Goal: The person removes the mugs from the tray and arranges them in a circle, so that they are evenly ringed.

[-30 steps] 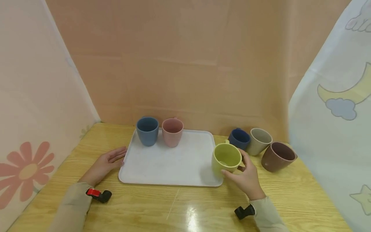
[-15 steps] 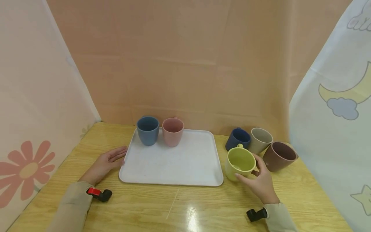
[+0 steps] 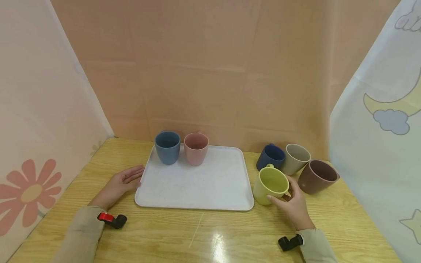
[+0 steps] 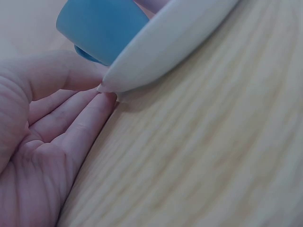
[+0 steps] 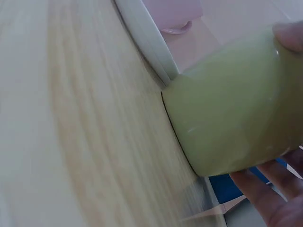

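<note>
My right hand (image 3: pixel 294 206) holds a yellow-green mug (image 3: pixel 262 193), thumb on its near side and fingers round the other side. The mug is upright just right of the white tray (image 3: pixel 197 186), its handle facing away. In the right wrist view the base of the mug (image 5: pixel 227 113) is at the tabletop, close to the tray's edge (image 5: pixel 151 40). My left hand (image 3: pixel 118 186) lies at the tray's left edge with fingers straight. The left wrist view shows its thumb and fingertips (image 4: pixel 106 97) at the tray's rim (image 4: pixel 156 52).
On the tray's back left stand a blue mug (image 3: pixel 168 151) and a pink mug (image 3: pixel 196 151). Right of the tray, a dark blue mug (image 3: pixel 268 159), a beige mug (image 3: pixel 292 162) and a brown mug (image 3: pixel 309 180) stand close together. A tan backdrop (image 3: pixel 210 73) rises behind the table.
My right hand has moved the yellow-green mug rightward from over the tray's right edge to the table beside it. My left hand has stayed in place.
</note>
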A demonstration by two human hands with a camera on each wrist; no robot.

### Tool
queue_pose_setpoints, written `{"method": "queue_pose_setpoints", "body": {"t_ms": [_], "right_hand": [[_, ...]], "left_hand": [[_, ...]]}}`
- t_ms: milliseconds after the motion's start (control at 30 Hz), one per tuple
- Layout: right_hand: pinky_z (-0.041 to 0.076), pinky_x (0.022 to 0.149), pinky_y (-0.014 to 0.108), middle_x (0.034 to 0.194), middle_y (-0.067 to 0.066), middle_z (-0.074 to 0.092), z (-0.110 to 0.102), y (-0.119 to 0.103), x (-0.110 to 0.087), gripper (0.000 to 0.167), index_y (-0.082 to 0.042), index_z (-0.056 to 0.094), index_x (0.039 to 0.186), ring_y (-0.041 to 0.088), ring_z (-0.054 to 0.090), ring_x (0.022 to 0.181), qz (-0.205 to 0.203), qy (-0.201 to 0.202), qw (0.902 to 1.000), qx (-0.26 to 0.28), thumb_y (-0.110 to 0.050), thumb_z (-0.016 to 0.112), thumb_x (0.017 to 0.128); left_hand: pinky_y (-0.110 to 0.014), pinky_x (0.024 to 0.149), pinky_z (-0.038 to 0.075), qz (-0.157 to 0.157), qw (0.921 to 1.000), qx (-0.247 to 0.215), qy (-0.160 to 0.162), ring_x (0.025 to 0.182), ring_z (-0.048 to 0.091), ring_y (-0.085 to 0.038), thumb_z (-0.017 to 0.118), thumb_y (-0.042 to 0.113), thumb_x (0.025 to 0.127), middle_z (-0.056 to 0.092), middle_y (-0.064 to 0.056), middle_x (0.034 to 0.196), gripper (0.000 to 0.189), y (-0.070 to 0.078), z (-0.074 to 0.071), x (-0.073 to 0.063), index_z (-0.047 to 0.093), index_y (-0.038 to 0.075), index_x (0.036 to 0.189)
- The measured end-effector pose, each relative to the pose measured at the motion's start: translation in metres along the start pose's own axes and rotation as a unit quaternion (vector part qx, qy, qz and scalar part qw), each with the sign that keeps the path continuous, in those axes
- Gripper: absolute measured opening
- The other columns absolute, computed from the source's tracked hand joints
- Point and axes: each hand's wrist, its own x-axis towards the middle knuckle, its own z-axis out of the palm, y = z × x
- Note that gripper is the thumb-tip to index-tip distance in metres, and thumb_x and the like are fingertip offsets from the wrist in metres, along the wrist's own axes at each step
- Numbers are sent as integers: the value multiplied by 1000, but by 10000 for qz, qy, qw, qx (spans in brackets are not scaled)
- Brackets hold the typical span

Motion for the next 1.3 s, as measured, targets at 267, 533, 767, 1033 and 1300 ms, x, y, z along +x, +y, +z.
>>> {"method": "queue_pose_setpoints", "body": {"t_ms": [267, 533, 767, 1033, 1300], "right_hand": [[48, 89, 13, 135, -13, 52, -3, 13, 8, 83, -1, 32, 151, -1, 53, 117, 60, -591, 9926, 1061, 16, 74, 81], [46, 93, 13, 134, -12, 54, -5, 26, 14, 72, 0, 38, 147, 0, 53, 121, -65, -797, 9831, 1649, 19, 69, 84], [40, 100, 11, 139, -15, 52, -2, 34, 19, 66, -1, 38, 151, -3, 48, 128, -16, -829, 9795, 1838, 14, 63, 92], [41, 101, 12, 138, -12, 51, 8, 32, 25, 56, 3, 40, 147, -1, 48, 128, -17, -716, 9779, 1966, 10, 62, 96], [43, 98, 10, 138, -12, 50, 5, 33, 15, 52, 3, 39, 149, -3, 50, 125, 286, -614, 9868, 1472, -2, 60, 101]], "left_hand": [[-9, 96, 43, 13, 10000, 6, 38, 123, 49, 11, 67, 15, 100, 37, -24, 157, 69, 3, 2, 0, 32, -3, 157], [-9, 97, 42, 0, 10000, 24, 26, 124, 49, 10, 67, 16, 100, 37, -24, 157, 69, 0, 4, 0, 32, -1, 157], [-10, 97, 43, 40, 10000, -32, 16, 126, 48, 9, 67, 16, 100, 37, -24, 158, 69, 0, 2, 1, 32, -1, 157], [-10, 97, 43, 83, 9998, -119, 112, 125, 49, 10, 67, 14, 100, 35, -27, 157, 70, 1, -2, -4, 30, -4, 157], [-10, 98, 42, 18, 10000, -36, 43, 127, 49, 7, 68, 17, 99, 38, -23, 158, 70, 1, 2, -1, 33, 0, 157]]}}
